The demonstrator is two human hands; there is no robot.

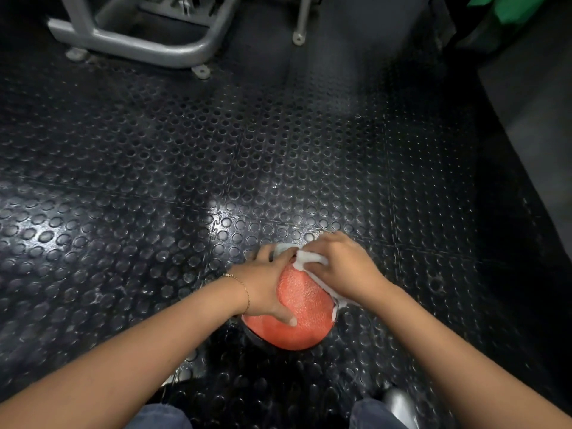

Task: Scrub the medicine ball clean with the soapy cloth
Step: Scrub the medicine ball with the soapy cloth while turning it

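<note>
Head view. The medicine ball (294, 317), orange-red with a pebbled skin, sits on the black studded rubber floor (154, 181), low in the view and just right of centre. A little of its dark underside shows at the left.

The left hand (266, 286) lies cupped over the ball's left side. Its fingers curve over the top and its thumb is stretched down across the near face, so the hand grasps the ball. A thin gold bracelet (244, 289) circles the wrist just left of the ball.

The right hand (340, 267) is on the ball's upper right, with bent fingers clamping a white cloth (309, 260) against the surface. The cloth is bunched under the fingertips. One strip trails down the ball's right edge, and white foam shows along that strip. The fingertips of the two hands nearly meet at the top of the ball.

Both forearms are bare. Blue denim knees (161, 418) show nearer than the ball, at the bottom edge.

Well beyond the ball, to the left, stands the grey tubular frame (130, 41) of a gym machine, its feet on the floor. A green object (507, 7) is far beyond the ball to the right; what it is cannot be told.
</note>
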